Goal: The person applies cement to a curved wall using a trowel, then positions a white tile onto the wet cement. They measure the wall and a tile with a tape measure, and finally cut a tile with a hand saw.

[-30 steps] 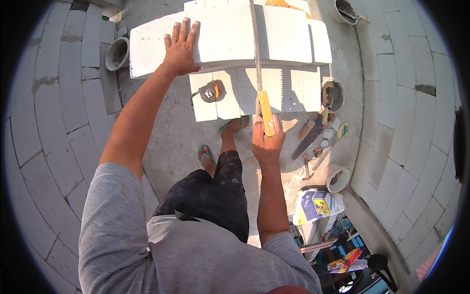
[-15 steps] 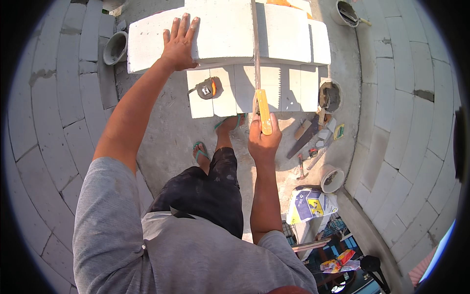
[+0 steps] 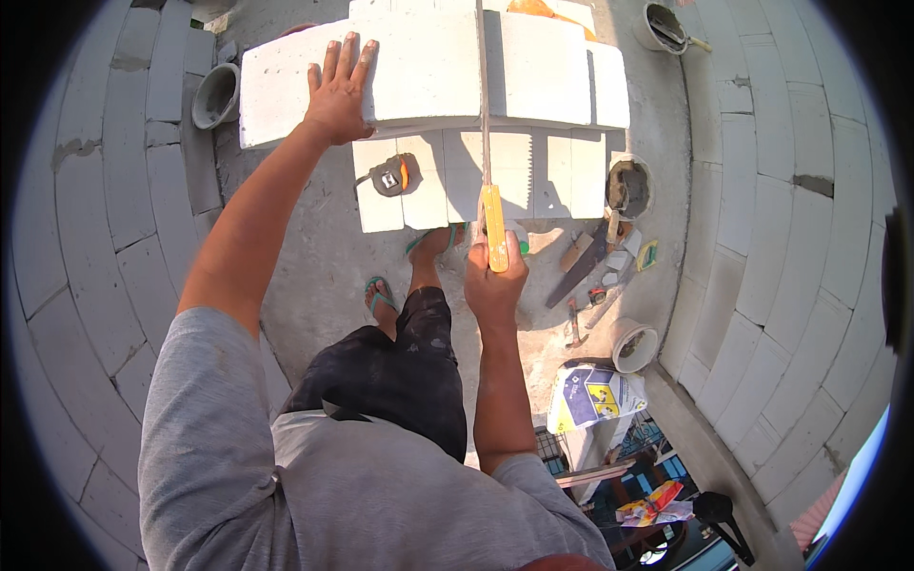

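Note:
My right hand (image 3: pixel 497 285) is wrapped round the yellow handle of a hand saw (image 3: pixel 493 228). The saw's long blade points away from me and crosses the white block (image 3: pixel 428 76), throwing a toothed shadow on the blocks below. Flat on the block's left part, my left hand (image 3: pixel 340 95) presses with its fingers spread. Beneath lies a layer of pale blocks (image 3: pixel 424 205), and a black and orange tape measure (image 3: pixel 389 177) rests on its left part. How deep the blade sits in the block I cannot tell.
Buckets stand at the left wall (image 3: pixel 217 95), the far right (image 3: pixel 661 29) and beside the blocks (image 3: pixel 630 186). Right of my feet lie another saw (image 3: pixel 578 276), a hammer (image 3: pixel 574 325) and a bag (image 3: pixel 597 398). Block walls rise on both sides.
The saw and my right hand have drawn a little toward me along the cut. My left hand stays on the block, and the whole view has shifted slightly.

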A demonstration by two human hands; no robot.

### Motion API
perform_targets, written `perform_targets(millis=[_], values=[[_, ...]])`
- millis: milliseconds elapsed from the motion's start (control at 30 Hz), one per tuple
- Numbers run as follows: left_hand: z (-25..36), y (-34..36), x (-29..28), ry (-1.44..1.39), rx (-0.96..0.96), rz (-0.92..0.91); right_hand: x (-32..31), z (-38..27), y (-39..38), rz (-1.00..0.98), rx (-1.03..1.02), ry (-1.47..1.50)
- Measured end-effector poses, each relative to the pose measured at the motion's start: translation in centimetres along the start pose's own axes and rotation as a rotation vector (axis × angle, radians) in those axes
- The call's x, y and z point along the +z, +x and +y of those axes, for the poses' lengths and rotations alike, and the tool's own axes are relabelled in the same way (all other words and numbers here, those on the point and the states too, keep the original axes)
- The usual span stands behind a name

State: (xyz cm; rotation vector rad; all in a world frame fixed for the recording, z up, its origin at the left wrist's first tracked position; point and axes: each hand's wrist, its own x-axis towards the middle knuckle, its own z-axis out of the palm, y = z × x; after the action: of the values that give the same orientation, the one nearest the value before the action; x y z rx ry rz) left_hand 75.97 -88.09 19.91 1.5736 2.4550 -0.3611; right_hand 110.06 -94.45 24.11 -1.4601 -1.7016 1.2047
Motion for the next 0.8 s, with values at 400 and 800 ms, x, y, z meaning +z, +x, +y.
perform_targets(millis=[400,800], values=[[0.4,0.3,-0.4,0.015,-0.008,-0.035,-0.7,0.5,0.3,-0.046,0.051,-0.078],[0.2,0.3,-1.4,0.0,-0.007,-0.06,-0.1,0.5,0.1,-0.012,-0.016,-0.05]])
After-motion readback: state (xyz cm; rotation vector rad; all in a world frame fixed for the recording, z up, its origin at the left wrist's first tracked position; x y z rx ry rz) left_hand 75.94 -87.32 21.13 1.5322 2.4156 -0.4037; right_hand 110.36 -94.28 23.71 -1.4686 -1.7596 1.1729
